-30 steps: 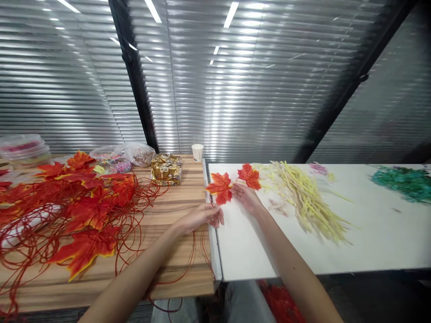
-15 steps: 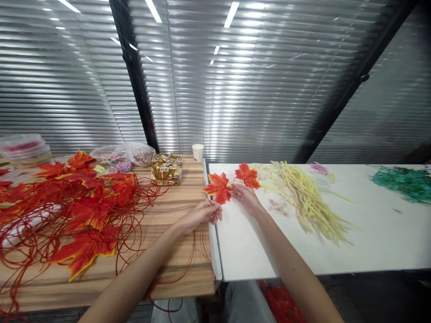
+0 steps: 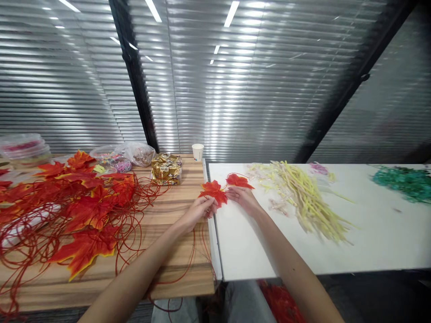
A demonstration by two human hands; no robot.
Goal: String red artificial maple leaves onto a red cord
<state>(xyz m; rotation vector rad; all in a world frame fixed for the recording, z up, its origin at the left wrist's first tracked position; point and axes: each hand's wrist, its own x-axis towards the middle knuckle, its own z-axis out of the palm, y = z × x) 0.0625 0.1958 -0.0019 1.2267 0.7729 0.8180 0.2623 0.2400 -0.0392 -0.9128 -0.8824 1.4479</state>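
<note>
Two red-orange maple leaves on a thin red vine lie at the seam between the wooden table (image 3: 175, 269) and the white table (image 3: 370, 242). My left hand (image 3: 198, 211) pinches the vine at the nearer leaf (image 3: 213, 191). My right hand (image 3: 243, 198) holds the vine just below the farther leaf (image 3: 238, 180). Both leaves lie low and nearly flat over the table edge. Red vine strands trail from my left hand down over the front of the wooden table.
A big tangle of red leaves and vines (image 3: 67, 211) covers the left of the wooden table. Behind it are plastic bags of beads (image 3: 131, 154), a gold packet (image 3: 166, 168) and a paper cup (image 3: 197, 152). Yellow stems (image 3: 303, 197) and green pieces (image 3: 402, 181) lie on the white table.
Both hands have moved slightly up and left. The two leaves, upright before, have tipped down and now lie nearly flat.
</note>
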